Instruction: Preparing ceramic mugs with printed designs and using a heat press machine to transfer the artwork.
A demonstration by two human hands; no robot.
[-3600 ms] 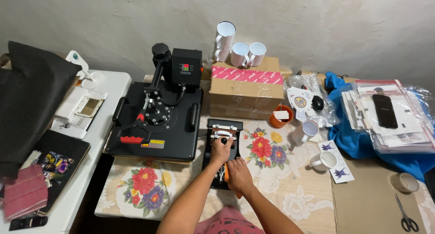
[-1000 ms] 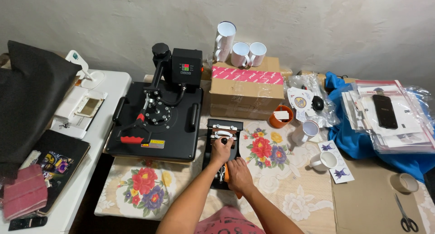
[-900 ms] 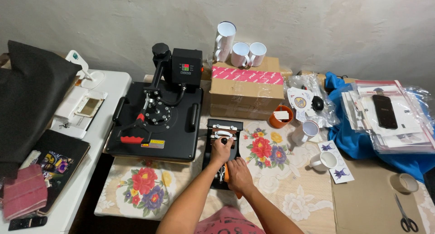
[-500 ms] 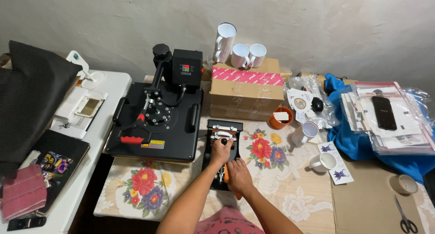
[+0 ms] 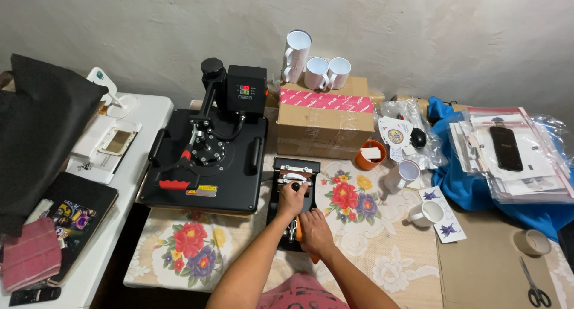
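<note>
On the floral tabletop (image 5: 371, 249), left hand (image 5: 291, 202) fingers clamped on mug press (image 5: 293, 189) knob; right hand (image 5: 315, 233) fingers wrapped around its orange handle (image 5: 297, 231).

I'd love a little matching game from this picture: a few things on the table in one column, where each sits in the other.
Things:
1. Three white ceramic mugs
2. Black-handled scissors
3. Round orange bowl
4. Left hand

Places:
A. On the small black mug press
B. Near right corner, on brown cardboard
C. On top of the taped cardboard box
D. Just right of that box

Pairs: 1-C, 2-B, 3-D, 4-A
</note>
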